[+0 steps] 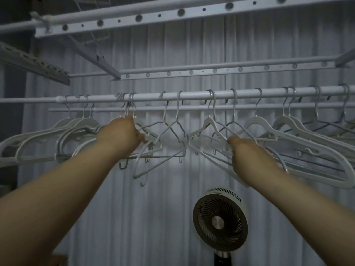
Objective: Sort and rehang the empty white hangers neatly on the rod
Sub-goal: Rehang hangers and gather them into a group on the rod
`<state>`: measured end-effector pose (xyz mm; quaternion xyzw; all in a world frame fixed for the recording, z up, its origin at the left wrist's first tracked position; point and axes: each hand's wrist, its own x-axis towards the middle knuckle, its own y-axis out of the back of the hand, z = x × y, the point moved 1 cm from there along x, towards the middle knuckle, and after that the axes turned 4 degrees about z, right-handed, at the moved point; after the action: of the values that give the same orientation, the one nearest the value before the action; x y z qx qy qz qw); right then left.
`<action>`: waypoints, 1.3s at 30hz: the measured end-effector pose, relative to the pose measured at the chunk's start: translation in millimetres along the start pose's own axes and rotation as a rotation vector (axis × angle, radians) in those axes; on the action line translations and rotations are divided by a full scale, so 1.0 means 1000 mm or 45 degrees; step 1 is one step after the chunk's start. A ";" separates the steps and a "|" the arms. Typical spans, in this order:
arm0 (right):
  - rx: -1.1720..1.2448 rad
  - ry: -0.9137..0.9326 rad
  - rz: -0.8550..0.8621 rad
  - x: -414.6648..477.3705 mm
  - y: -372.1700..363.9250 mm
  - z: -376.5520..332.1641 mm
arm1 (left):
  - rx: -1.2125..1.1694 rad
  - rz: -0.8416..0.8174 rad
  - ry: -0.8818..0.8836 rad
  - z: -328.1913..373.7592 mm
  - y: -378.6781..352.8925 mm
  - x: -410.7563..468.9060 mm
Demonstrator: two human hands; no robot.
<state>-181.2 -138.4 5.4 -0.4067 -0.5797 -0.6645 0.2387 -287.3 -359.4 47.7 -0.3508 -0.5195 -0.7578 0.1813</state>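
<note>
The white hangers are hanging along the rod, thin ones crossing in the middle. The left hand is gripping a bunch and the right hand is gripping one shoulder. Pulling now is, I think, risking tangled hooks dropping off.

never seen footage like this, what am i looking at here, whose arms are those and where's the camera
There is no machine here. These are a person's two bare arms, filmed by one wide-angle camera worn on their head, so you see roughly what they see. A white rod crosses the picture with empty white hangers hooked over it, some hanging straight and some tangled. The left hand grips a bunch of hangers just under their hooks. The right hand holds the sloping arm of a plastic hanger. Behind them hangs a pale curtain, and a round fan stands below.
</note>
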 end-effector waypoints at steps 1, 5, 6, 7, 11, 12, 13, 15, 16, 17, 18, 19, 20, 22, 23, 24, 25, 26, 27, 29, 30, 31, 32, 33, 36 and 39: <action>-0.005 0.000 -0.014 -0.001 0.000 -0.001 | 0.009 -0.020 0.012 -0.005 -0.002 0.000; -0.018 0.006 -0.024 -0.004 0.000 -0.005 | -0.237 -0.193 0.107 -0.021 -0.011 -0.002; -0.017 0.007 -0.021 -0.005 0.000 -0.006 | -0.288 -0.212 0.123 -0.023 -0.012 -0.003; -0.014 0.006 -0.018 -0.006 0.000 -0.006 | -0.297 -0.199 0.127 -0.024 -0.012 -0.004; -0.017 0.004 -0.009 -0.007 0.002 -0.005 | -0.361 0.010 0.147 -0.029 -0.013 -0.001; -0.020 0.008 -0.009 -0.007 0.001 -0.005 | -0.367 0.046 0.140 -0.030 -0.014 0.001; -0.019 0.011 -0.008 -0.007 0.000 -0.004 | -0.366 0.077 0.141 -0.030 -0.014 0.002; 0.000 0.005 -0.002 -0.007 -0.003 -0.002 | -0.368 0.108 0.144 -0.029 -0.013 0.004; 0.012 -0.002 0.001 -0.007 -0.004 0.000 | -0.361 0.122 0.140 -0.028 -0.012 0.005; 0.021 -0.007 0.002 -0.007 -0.005 0.001 | -0.338 0.136 0.139 -0.027 -0.011 0.007; 0.028 -0.009 0.001 -0.007 -0.005 0.002 | -0.312 0.143 0.136 -0.026 -0.010 0.009; 0.032 -0.010 0.000 -0.007 -0.005 0.003 | -0.288 0.139 0.130 -0.025 -0.009 0.011; 0.032 -0.009 -0.003 -0.007 -0.005 0.004 | -0.269 0.132 0.122 -0.024 -0.007 0.012; 0.020 -0.006 -0.013 -0.006 -0.007 0.005 | -0.225 0.116 0.117 -0.021 -0.005 0.016; 0.014 -0.012 -0.019 -0.006 -0.008 0.005 | -0.198 0.110 0.118 -0.020 -0.005 0.018; 0.011 -0.021 -0.023 -0.006 -0.009 0.006 | -0.175 0.102 0.120 -0.017 -0.004 0.019; 0.008 -0.030 -0.023 -0.005 -0.009 0.006 | -0.160 0.092 0.123 -0.015 -0.003 0.021; 0.003 -0.039 -0.025 -0.005 -0.010 0.006 | -0.153 0.079 0.124 -0.012 -0.003 0.022; -0.006 -0.047 -0.028 -0.005 -0.009 0.005 | -0.153 0.062 0.122 -0.010 -0.003 0.023; -0.029 -0.055 -0.040 -0.005 -0.009 0.004 | -0.173 0.040 0.121 -0.005 -0.003 0.027; -0.038 -0.055 -0.048 -0.005 -0.009 0.004 | -0.174 0.041 0.119 -0.003 -0.003 0.030; -0.042 -0.055 -0.051 -0.005 -0.010 0.003 | -0.160 0.051 0.112 -0.002 -0.003 0.032; -0.044 -0.057 -0.052 -0.005 -0.010 0.004 | -0.136 0.063 0.109 -0.001 -0.003 0.034; -0.046 -0.061 -0.051 -0.005 -0.011 0.004 | -0.110 0.071 0.108 0.000 -0.003 0.035; -0.054 -0.081 -0.052 -0.008 -0.011 0.003 | -0.030 0.058 0.095 0.002 -0.004 0.036; -0.082 -0.085 -0.077 -0.009 -0.011 0.003 | 0.039 -0.019 0.080 0.001 -0.011 0.032</action>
<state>-184.1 -134.7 -7.8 -0.4183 -0.5776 -0.6759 0.1857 -316.6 -351.3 63.4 -0.3201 -0.5277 -0.7616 0.1974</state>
